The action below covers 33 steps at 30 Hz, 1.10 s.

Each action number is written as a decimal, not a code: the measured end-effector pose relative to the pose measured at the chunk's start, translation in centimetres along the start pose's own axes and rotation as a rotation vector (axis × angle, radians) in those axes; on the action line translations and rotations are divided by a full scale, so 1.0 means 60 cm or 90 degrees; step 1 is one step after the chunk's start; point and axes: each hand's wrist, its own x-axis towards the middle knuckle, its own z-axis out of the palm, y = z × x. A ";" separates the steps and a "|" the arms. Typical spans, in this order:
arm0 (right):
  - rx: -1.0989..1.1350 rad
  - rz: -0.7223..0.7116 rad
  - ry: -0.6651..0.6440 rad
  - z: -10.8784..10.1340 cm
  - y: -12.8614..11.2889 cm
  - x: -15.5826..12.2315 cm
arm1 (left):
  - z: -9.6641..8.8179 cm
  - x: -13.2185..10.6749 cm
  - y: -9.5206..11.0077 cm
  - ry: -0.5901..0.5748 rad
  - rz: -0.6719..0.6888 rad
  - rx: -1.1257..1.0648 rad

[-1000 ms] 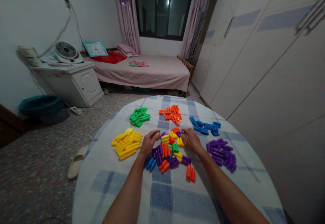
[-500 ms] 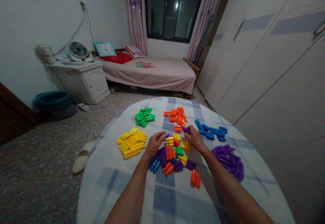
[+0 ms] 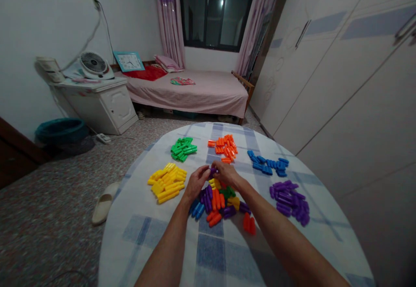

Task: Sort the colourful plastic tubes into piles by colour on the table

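Observation:
Over the far side of a mixed pile, my left hand (image 3: 196, 184) and my right hand (image 3: 227, 174) meet, fingers pinched on small purple plastic building pieces (image 3: 212, 172). Fingers partly cover these pieces, so I cannot tell whether they are joined. Just below my hands lie purple pieces (image 3: 206, 197), orange pieces (image 3: 218, 199), blue pieces (image 3: 197, 210), green pieces (image 3: 229, 191) and yellow pieces (image 3: 233, 202). My right forearm passes above the pile's right side. Another orange pair (image 3: 249, 224) rests nearer me.
Sorted piles ring the round table (image 3: 208, 256): yellow (image 3: 167, 183), green (image 3: 183, 149), orange (image 3: 226, 145), blue (image 3: 269, 164) and purple (image 3: 290, 201). Beyond stand a bed (image 3: 195, 94), a white cabinet (image 3: 97, 105) with a fan (image 3: 94, 64), and a wardrobe (image 3: 341, 83).
My right hand has moved left with its purple piece and now meets my left hand. The left hand has stayed nearly in place. The view has shifted slightly.

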 end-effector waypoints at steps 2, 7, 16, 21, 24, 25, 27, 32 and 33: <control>-0.008 -0.004 0.017 0.001 -0.007 -0.008 | 0.000 -0.002 0.006 -0.009 -0.008 -0.011; -0.007 -0.042 0.069 0.014 -0.028 -0.028 | -0.001 0.000 0.003 -0.010 -0.005 -0.011; 0.295 -0.022 0.316 -0.010 0.018 -0.085 | -0.004 0.003 -0.015 -0.033 -0.051 -0.093; 0.612 0.117 0.326 -0.063 0.102 -0.170 | -0.002 0.006 -0.026 -0.020 -0.049 -0.084; 0.621 0.192 0.284 -0.076 0.137 -0.218 | -0.002 0.006 -0.028 -0.015 -0.051 -0.086; 0.588 0.216 0.284 -0.079 0.147 -0.232 | -0.002 0.005 -0.027 -0.015 -0.051 -0.086; 0.478 0.253 0.314 -0.085 0.171 -0.257 | -0.002 0.004 -0.025 -0.013 -0.053 -0.084; 0.210 0.315 0.385 -0.098 0.237 -0.295 | -0.003 0.005 -0.025 -0.005 -0.058 -0.079; 0.185 0.317 0.376 -0.098 0.248 -0.298 | -0.003 0.005 -0.027 -0.006 -0.055 -0.080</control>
